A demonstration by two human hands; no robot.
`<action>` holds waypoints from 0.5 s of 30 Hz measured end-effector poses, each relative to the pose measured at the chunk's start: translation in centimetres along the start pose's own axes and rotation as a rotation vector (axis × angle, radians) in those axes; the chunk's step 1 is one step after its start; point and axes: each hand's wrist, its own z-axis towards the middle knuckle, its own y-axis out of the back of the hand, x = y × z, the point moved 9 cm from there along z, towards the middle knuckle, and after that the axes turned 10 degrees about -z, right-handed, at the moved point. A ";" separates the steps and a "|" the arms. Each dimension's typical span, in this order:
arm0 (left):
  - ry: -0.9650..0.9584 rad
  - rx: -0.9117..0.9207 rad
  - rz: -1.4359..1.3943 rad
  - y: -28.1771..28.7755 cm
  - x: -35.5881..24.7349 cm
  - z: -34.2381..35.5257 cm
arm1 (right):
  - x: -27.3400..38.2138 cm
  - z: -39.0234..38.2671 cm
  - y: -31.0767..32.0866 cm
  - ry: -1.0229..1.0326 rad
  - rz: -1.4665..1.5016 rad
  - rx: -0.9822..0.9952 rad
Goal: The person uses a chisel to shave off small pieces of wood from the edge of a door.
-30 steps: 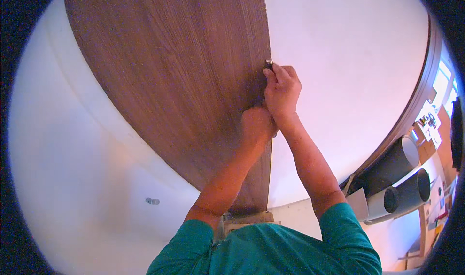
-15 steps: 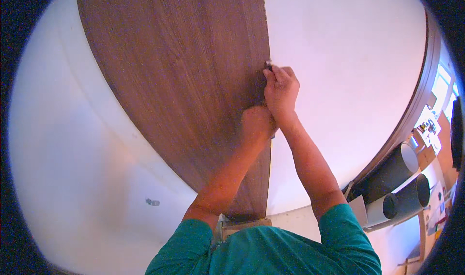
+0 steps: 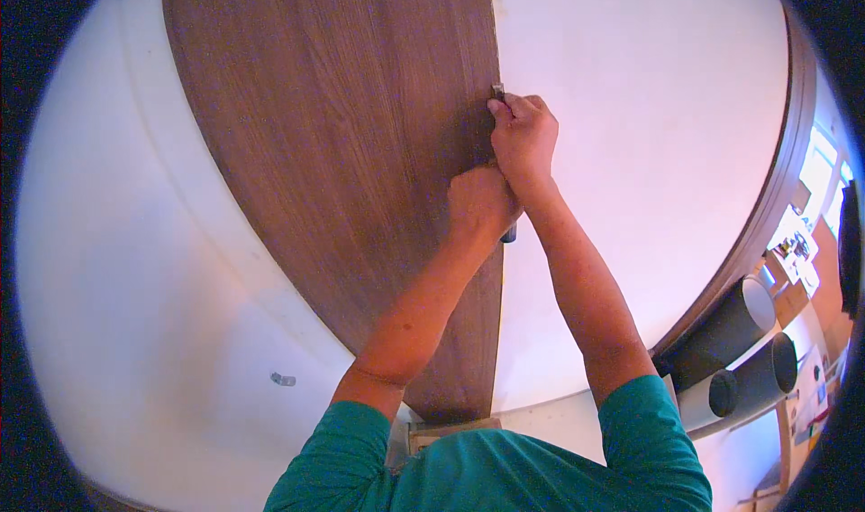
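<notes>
Pressing along the seam, you've got the wood-grain sheet (image 3: 342, 169) spread over the white wall (image 3: 117, 260), a small grey fitting (image 3: 283, 379) low at its left. Your left hand (image 3: 482, 204) is fisted on the sheet's right edge, apparently round a dark tool handle (image 3: 510, 234). Your right hand (image 3: 524, 138) pinches the tool's tip (image 3: 497, 89) at that edge. Both hands have crept slightly lower down the seam within the last second. Dark rolls (image 3: 739, 332) lie bottom right.

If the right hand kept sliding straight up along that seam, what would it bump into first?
Nothing, as far as I can see: above the right hand, the edge of the brown wood-grain sheet against the white wall looks free.
</notes>
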 end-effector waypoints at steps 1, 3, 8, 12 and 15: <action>-0.001 -0.004 0.001 -0.2 0.2 -0.4 | 0.0 -0.5 0.2 0.003 0.002 -0.002; -0.030 0.004 -0.020 -0.9 0.2 -1.5 | -0.4 -1.9 0.6 -0.011 0.012 0.028; -0.024 0.029 0.051 0.7 -1.9 1.0 | 0.2 2.0 1.0 0.060 -0.062 0.003; 0.013 0.040 0.071 1.2 -1.5 0.9 | 0.4 1.7 0.4 0.087 -0.112 0.029; 0.020 0.067 0.061 1.0 -1.0 0.2 | 0.5 0.4 1.0 -0.014 -0.005 -0.009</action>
